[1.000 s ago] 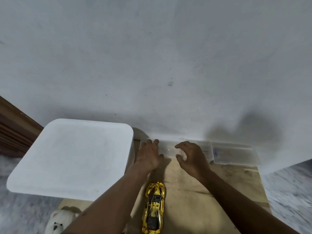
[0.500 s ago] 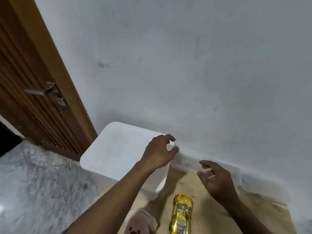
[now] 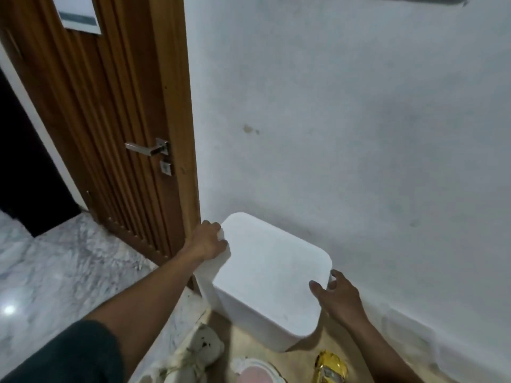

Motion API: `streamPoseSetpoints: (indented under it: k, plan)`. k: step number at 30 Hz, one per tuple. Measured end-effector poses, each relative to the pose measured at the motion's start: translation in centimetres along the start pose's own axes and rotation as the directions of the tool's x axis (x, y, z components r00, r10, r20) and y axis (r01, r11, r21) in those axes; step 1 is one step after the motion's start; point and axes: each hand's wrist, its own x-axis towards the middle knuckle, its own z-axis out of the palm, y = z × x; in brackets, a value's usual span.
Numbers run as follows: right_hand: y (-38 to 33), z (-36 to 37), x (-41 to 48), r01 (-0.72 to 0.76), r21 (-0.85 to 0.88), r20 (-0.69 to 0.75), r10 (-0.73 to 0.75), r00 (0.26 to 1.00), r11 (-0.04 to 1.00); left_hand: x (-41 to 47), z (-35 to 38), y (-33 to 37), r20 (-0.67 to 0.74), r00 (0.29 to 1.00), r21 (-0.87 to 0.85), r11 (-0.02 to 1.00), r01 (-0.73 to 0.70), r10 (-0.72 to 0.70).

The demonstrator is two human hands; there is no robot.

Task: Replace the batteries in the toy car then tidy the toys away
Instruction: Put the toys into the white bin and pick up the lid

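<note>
- Toy car (image 3: pixel 330 367) is lying at the bottom edge, right of centre, just below the white bin (image 3: pixel 249 324), which is filling the lower middle of the frame against the wall; the step in hand is probably the lifting of its lid (image 3: pixel 271 280) so the toys can go in.
- Left hand (image 3: pixel 208 241) is gripping the lid's upper-left corner beside the wooden door (image 3: pixel 124 128), fingers curling over the edge; it should be lifting level rather than prying one corner alone.
- Right hand (image 3: pixel 336 297) is spreading at the lid's right corner, thumb touching the top, fingers reaching past the rim and not yet closing on it; it is needing a firm hold before any lift.
- White plush toy (image 3: pixel 201 346) and pink toy (image 3: pixel 254 374) are lying at the bottom centre near the bin; the lid should be going down clear of them.
</note>
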Motion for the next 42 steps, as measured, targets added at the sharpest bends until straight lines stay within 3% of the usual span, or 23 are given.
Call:
streamPoseSetpoints:
  k: [16, 22, 26, 29, 33, 39, 42]
  plan:
    - [-1.8, 0.0, 0.6, -0.140, 0.005, 0.017, 0.140, 0.990, 0.990, 2.4, 1.4, -1.2, -0.039, 0.998, -0.279, 0.959, 0.046, -0.059]
    - [-2.3, -1.2, 0.9, -0.129, 0.160, -0.014, 0.133, 0.991, 0.979, 2.2, -1.3, 1.1, -0.104, 0.994, -0.314, 0.949, 0.002, -0.037]
    - [-1.1, -3.1, 0.1, -0.089, 0.255, -0.144, 0.129, 0.981, 0.963, 1.4, -2.9, 3.9, -0.159, 0.987, -0.257, 0.966, -0.039, -0.002]
    - [2.3, -6.3, -1.2, -0.132, 0.248, -0.263, 0.198, 0.944, 0.960, -0.5, -2.0, 7.7, -0.036, 0.996, -0.193, 0.978, -0.084, 0.079]
    - [8.6, -11.5, -4.1, -0.260, 0.160, -0.324, 0.299, 0.898, 0.952, -3.9, 1.8, 14.4, 0.130, 0.972, -0.237, 0.958, -0.162, 0.197]
    - [19.2, -18.5, -10.6, -0.436, 0.180, -0.407, 0.471, 0.783, 0.882, -10.5, 10.5, 23.2, 0.329, 0.871, -0.289, 0.917, -0.276, 0.366]
    - [24.4, -20.3, -13.3, -0.520, 0.174, -0.419, 0.541, 0.729, 0.836, -13.8, 15.1, 26.0, 0.445, 0.809, -0.281, 0.918, -0.280, 0.383]
